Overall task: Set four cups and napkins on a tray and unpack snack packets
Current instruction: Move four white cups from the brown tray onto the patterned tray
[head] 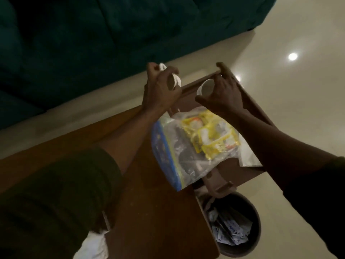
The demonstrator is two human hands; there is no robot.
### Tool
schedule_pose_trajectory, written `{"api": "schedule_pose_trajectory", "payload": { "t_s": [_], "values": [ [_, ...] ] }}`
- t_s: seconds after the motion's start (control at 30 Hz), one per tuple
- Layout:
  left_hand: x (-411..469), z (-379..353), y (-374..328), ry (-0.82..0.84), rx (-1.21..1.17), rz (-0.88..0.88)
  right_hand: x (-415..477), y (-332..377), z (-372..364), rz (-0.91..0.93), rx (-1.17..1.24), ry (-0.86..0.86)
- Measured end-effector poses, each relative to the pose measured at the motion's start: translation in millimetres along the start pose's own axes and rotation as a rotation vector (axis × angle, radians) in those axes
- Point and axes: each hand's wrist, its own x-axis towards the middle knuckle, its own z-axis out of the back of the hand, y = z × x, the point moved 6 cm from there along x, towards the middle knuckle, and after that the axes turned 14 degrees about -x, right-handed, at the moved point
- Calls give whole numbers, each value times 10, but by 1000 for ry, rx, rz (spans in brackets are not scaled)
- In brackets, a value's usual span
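Note:
A brown tray (248,101) lies on the wooden table, reaching past its right edge. My left hand (160,88) grips white cups (177,80) above the tray's far left corner. At the tray's far end my right hand (220,94) holds one white cup (206,87) tilted, mouth toward me. A clear zip bag with a blue edge (168,146) lies across the tray, with yellow snack packets (211,137) inside. A white napkin (248,156) peeks out under the bag at the right.
A dark round bin (255,221) with wrappers inside stands on the pale floor below the table's right edge. A dark green sofa (93,43) fills the far left. Something white (91,245) lies at the table's near edge.

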Motion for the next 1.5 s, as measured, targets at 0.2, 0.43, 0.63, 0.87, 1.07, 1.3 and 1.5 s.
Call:
{"api": "schedule_pose_trajectory", "payload": {
  "t_s": [0.2,0.43,0.63,0.87,1.07,1.3,1.5],
  "values": [
    [-789,1576,739,-167,39,244,-598,1489,-171,258,151,183],
    [-1708,3392,1461,-312,165,335,-1385,3159,-492,342,193,374],
    [-2877,4565,1817,-516,300,332,-2215,4266,-486,343,33,296],
    [-4084,4757,2354,-436,652,555,-3374,4706,-1062,238,46,490],
    [-4507,4250,2829,-476,207,690,-3885,4692,-1516,203,92,502],
    [-4470,3936,3061,-472,70,787,-3924,4773,-1758,225,37,497],
    [-4479,3830,3120,-487,47,857,-4040,4764,-1870,144,91,514]
  ]
}}
